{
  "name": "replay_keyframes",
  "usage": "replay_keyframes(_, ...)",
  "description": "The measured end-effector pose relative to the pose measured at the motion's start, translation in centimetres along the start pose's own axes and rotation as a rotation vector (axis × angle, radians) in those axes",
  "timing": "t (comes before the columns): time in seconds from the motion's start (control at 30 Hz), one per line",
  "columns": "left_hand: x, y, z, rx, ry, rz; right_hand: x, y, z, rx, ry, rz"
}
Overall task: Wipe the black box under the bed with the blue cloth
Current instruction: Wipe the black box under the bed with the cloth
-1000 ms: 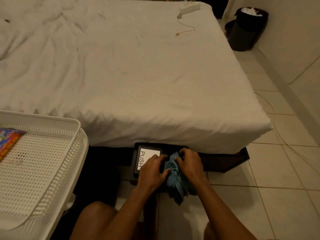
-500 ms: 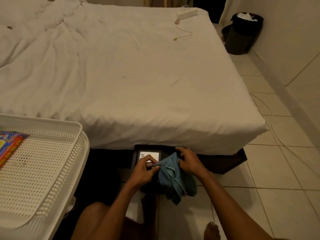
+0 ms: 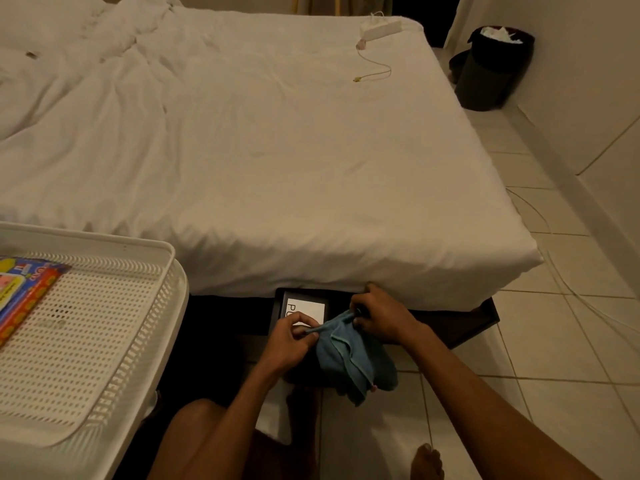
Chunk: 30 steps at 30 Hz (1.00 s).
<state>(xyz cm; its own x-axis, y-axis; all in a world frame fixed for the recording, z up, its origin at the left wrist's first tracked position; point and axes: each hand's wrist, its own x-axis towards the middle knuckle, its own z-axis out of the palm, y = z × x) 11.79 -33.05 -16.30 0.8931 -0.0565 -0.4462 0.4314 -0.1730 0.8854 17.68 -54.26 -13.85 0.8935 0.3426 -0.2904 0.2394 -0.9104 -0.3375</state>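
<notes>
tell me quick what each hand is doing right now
Left hand: closed, pinching the top edge of the blue cloth.
Right hand: closed, gripping the cloth's other end, over the black box.

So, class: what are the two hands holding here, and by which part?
Both hold the blue cloth by its top edge: left hand pinches one end, right hand the other; the rest hangs below.

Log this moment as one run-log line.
left hand: holds blue cloth | right hand: holds cloth | black box: not yet wiped
</notes>
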Motion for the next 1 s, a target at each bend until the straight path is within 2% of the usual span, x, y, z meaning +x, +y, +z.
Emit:
replay_keyframes(0.1,0.0,0.2,0.3,-0.002,0.022,-0.018,-0.7,0.0,-0.3,0.104,-0.001,0.004)
replay_keyframes(0.23,0.0,0.0,0.2,-0.031,0.048,-0.063,-2.8,-1.7,1.9,0.285,0.1,0.208)
replay_keyframes(0.43,0.5,-0.2,-0.2,-0.05,0.043,-0.162,-4.2,-5.0,4.5,0.308,0.207,0.303)
replay_keyframes(0.63,0.6,-0.3,-0.3,-0.172,0.051,-0.339,-3.9,-6.2,4.5,0.305,0.197,0.362)
replay_keyframes(0.8,0.3,-0.1,0.3,-0.25,0.072,-0.352,-4.2,-7.1,4.6,0.113,0.29,0.306)
replay_keyframes(0.9,0.2,-0.3,0.2,-0.277,0.071,-0.36,-4.4,-7.9,5.0,0.151,0.353,0.288)
replay_keyframes(1.0,0.1,-0.3,0.2,-0.285,0.075,-0.362,-4.5,-8.0,5.0,0.205,0.337,0.313)
